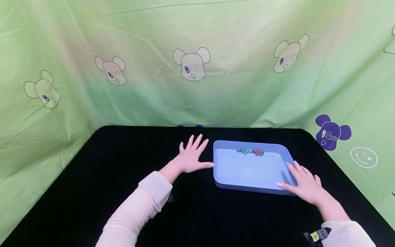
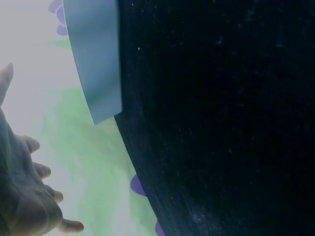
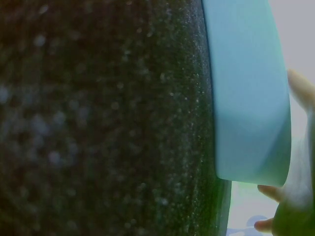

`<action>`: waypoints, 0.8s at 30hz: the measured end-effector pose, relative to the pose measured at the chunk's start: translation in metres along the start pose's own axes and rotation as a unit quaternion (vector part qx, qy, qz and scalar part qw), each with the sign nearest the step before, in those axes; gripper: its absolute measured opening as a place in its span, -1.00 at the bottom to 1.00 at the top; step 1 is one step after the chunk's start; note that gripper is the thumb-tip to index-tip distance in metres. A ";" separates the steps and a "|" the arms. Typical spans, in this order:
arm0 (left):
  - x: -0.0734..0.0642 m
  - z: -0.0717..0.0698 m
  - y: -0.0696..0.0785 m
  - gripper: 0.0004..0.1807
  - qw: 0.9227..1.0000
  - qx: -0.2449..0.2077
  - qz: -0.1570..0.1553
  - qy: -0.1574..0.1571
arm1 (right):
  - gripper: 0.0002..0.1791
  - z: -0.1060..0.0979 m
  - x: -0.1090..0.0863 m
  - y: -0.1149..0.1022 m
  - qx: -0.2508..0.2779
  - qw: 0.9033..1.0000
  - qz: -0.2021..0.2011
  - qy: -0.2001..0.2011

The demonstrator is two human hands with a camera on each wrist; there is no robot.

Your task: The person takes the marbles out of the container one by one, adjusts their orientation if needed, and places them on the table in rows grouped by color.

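Observation:
A shallow blue rectangular tray (image 1: 250, 171) lies on the black tabletop, right of centre. Near its back wall sit small shiny green pieces (image 1: 244, 151) and, beside them, red ones (image 1: 258, 152); they look like glass beads, too small to be sure. To the tray's left, the left hand (image 1: 192, 158) is spread flat with straight fingers, its thumb tip at or very near the tray's left rim. Over the front right corner, the right hand (image 1: 307, 183) rests with its thumb at the front rim and its fairly straight fingers along the right side.
A black cloth-like surface (image 1: 92, 192) covers the table. Behind and on both sides hangs a green curtain (image 1: 148, 96) printed with bear heads. A dark wrist device (image 1: 319, 235) sits at the right sleeve cuff.

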State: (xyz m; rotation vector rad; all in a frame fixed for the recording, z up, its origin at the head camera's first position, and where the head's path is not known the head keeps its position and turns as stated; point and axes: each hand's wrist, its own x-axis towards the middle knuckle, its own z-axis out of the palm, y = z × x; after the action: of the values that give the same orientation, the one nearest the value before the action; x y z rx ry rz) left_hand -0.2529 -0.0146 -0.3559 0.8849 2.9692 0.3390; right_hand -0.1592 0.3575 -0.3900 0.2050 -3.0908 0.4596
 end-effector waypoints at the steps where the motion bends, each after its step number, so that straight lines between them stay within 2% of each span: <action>1: 0.001 0.000 0.001 -0.03 1.000 -0.001 0.001 -0.001 | -0.03 0.000 0.000 0.000 -0.001 1.000 0.000 -0.001; 24: 0.014 -0.001 0.018 -0.04 1.000 -0.015 0.023 -0.010 | -0.04 -0.001 0.002 0.001 0.006 1.000 -0.012 -0.003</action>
State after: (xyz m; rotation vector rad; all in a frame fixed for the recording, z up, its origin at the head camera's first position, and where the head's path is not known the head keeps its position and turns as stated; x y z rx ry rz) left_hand -0.2550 0.0080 -0.3507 0.9481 2.9209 0.3735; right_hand -0.1617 0.3580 -0.3895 0.2429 -3.0894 0.4788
